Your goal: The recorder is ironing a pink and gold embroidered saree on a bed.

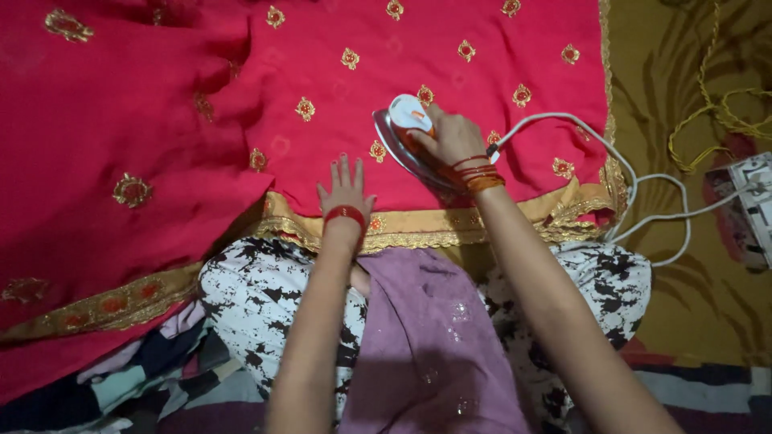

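Red embroidered cloth (pixel 338 120), left hand (pixel 346 191) flat on it (fingers spread), right hand (pixel 454 137) clenched round iron (pixel 406 133)

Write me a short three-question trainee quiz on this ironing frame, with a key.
1. True or false: the right hand grips the handle of the iron.
2. Where does the left hand lie? A) on the white cord B) flat on the red cloth, just above its gold border C) on the power strip
3. Fill in: the white cord runs from the iron toward the power strip at the ______ edge of the picture.

Key:
1. True.
2. B: the red cloth lies under the spread fingers, near the gold border.
3. Right.
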